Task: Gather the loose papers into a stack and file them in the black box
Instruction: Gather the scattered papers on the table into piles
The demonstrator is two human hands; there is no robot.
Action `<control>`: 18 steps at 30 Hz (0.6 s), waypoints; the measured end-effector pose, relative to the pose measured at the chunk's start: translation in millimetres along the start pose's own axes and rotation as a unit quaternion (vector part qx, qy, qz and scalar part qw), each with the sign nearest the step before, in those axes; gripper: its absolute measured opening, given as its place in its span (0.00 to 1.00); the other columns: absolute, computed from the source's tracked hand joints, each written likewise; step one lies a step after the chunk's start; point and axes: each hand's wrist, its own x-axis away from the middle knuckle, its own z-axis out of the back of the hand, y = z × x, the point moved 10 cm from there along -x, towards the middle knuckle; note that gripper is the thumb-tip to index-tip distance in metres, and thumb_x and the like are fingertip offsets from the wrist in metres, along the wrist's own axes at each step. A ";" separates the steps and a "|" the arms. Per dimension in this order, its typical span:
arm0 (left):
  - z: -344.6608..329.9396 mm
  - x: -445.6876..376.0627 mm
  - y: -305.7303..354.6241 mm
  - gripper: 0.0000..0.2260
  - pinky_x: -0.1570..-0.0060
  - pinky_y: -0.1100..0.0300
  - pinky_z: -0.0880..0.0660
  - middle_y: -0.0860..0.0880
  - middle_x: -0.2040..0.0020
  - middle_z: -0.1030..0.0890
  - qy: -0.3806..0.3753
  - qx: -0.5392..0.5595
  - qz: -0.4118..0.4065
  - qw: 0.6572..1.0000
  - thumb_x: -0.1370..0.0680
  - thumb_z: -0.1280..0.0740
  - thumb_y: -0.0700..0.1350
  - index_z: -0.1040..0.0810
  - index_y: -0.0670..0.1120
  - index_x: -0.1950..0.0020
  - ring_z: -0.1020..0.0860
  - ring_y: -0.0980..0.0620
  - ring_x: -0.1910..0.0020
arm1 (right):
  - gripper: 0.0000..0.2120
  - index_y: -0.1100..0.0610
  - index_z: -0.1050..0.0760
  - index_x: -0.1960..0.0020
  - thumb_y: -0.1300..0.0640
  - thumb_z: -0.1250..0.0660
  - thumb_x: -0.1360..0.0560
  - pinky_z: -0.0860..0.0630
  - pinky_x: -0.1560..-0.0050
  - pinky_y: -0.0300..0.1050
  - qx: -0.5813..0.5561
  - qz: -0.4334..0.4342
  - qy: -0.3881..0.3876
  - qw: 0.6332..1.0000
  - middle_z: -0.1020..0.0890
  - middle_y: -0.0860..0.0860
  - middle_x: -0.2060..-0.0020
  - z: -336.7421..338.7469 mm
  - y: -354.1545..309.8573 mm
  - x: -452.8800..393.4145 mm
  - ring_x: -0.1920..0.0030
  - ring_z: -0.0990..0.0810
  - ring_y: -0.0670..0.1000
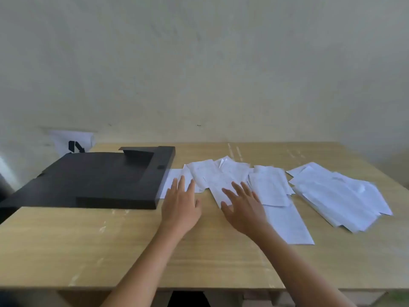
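Scanning left to right: white bag (73,141) with a black mark sits behind the table's far-left corner, against the wall (199,63).

Black box (93,180) lies flat on the left part of the table (88,244), lid flap folded open at its far end. Its right edge overlaps one white sheet (171,181).

Left hand (180,207) sits just right of the box, palm down, fingers straight and together, pointing away from the person. Fingertips (182,180) reach the near edge of that sheet and the left end of the paper spread. Grip slack, holding nothing.

Loose papers (221,173) fan out across the table's middle, overlapping, unstacked. Right hand (244,208) lies palm down on their near part, fingers spread and straight, thumb toward the left hand. Grip slack too; nothing pinched or curled round. Whether the palm presses the sheets or hovers just above: can't tell, frame is soft.

One long sheet (287,222) runs from under the right hand toward the near-right, partly covered by the forearm.

Second pile (338,196) lies further right, a rough fanned heap, apart from both hands, near the table's right edge.

All papers are outside the box; both hands lie between the box and the right pile.
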 end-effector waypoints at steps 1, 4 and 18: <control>-6.2 -2.4 -4.3 0.27 0.25 0.48 0.39 0.47 0.16 0.47 -0.012 0.019 0.014 1.000 0.17 0.44 0.54 0.43 0.50 0.18 0.51 0.46 0.17 | 0.25 0.44 0.37 0.22 0.42 0.45 0.18 0.49 0.21 0.54 -0.012 -0.006 -0.014 1.000 0.43 0.49 0.19 -7.4 1.5 -0.5 0.18 0.51 0.53; -19.9 -10.5 -22.8 0.28 0.26 0.48 0.37 0.46 0.17 0.48 -0.028 0.047 0.062 0.997 0.17 0.44 0.57 0.42 0.50 0.19 0.51 0.45 0.18 | 0.23 0.43 0.34 0.25 0.41 0.47 0.19 0.50 0.21 0.52 -0.034 -0.001 -0.015 0.999 0.40 0.49 0.20 -22.8 5.8 -1.9 0.19 0.49 0.52; -40.6 -17.3 2.4 0.24 0.31 0.52 0.35 0.50 0.23 0.33 -0.037 -0.003 0.037 0.999 0.19 0.49 0.63 0.32 0.60 0.24 0.37 0.47 0.27 | 0.28 0.39 0.41 0.23 0.38 0.50 0.22 0.47 0.24 0.49 -0.029 -0.039 -0.013 0.999 0.43 0.49 0.19 -26.7 18.4 -19.5 0.20 0.47 0.54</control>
